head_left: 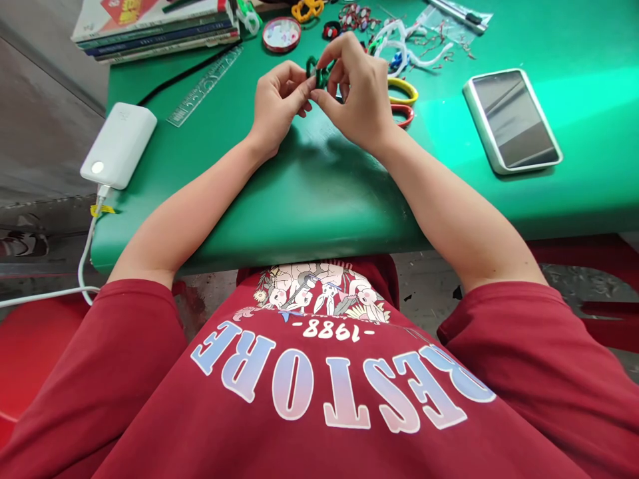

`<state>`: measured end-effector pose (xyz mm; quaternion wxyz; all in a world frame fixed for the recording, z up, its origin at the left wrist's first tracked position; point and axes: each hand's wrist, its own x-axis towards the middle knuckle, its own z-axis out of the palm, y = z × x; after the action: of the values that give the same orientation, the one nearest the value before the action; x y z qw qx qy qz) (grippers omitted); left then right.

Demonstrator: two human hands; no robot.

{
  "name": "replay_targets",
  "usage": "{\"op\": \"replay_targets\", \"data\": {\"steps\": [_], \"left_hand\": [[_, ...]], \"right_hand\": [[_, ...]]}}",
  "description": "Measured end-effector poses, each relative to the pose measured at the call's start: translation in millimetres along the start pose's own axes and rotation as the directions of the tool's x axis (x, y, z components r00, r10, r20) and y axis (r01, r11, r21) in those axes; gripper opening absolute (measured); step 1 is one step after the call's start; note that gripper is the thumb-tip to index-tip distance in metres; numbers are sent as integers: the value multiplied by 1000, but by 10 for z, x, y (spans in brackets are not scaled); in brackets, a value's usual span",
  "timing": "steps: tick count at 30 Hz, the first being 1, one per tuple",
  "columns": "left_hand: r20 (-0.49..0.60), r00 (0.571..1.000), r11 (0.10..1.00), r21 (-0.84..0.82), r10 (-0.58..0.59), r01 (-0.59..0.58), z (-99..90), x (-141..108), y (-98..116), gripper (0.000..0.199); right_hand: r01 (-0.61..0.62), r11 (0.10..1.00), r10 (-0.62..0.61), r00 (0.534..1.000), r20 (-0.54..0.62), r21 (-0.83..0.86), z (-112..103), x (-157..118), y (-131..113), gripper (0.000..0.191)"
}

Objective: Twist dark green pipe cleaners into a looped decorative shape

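Both my hands meet above the green tabletop (319,206), at the far middle of the view. Pinched between their fingertips is a small looped piece of dark green pipe cleaner (322,76). My left hand (279,106) grips its left side with thumb and fingers. From the right, my right hand (364,93) closes on it with thumb and bent forefinger. The fingers cover part of the piece, so its full shape is hidden. Just beyond my right hand, scissors (407,89) show yellow and red handles; their blades are mostly hidden.
White pipe cleaners (429,63) and small reddish bits lie behind my right hand. At the back are a round shallow container (281,34) and a yellow looped piece (307,9). Books (160,33), a clear ruler (204,86) and a power bank (118,145) are left; a phone (513,121) is right.
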<state>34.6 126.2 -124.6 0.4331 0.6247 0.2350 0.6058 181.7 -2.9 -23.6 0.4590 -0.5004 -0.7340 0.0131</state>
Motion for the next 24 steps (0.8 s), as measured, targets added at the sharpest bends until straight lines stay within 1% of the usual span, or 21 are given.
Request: {"op": "replay_targets", "data": {"steps": [3, 8, 12, 15, 18, 21, 24], "left_hand": [[62, 998, 1000, -6, 4, -3, -49, 6, -2, 82], [16, 1000, 1000, 0, -23, 23, -41, 23, 18, 89], [19, 1000, 1000, -31, 4, -4, -14, 26, -53, 84], [29, 999, 999, -33, 20, -19, -23, 26, -79, 82], [32, 999, 1000, 0, 10, -10, -37, 17, -19, 79], [33, 999, 998, 60, 9, -11, -36, -8, 89, 75], [35, 999, 993, 112, 22, -26, -29, -36, 167, 72]], "right_hand": [[-24, 1000, 24, 999, 22, 16, -11, -1, 16, 74], [-33, 999, 32, 999, 41, 34, 8, -8, 14, 74], [-88, 996, 87, 996, 37, 25, 61, 2, 4, 76], [-111, 992, 110, 994, 16, 53, 84, 11, -10, 77], [-169, 983, 169, 986, 5, 68, 82, 34, -37, 75], [-242, 968, 240, 970, 41, 60, 57, 65, -68, 73], [-260, 962, 254, 964, 75, 86, 29, 86, -86, 72]]}}
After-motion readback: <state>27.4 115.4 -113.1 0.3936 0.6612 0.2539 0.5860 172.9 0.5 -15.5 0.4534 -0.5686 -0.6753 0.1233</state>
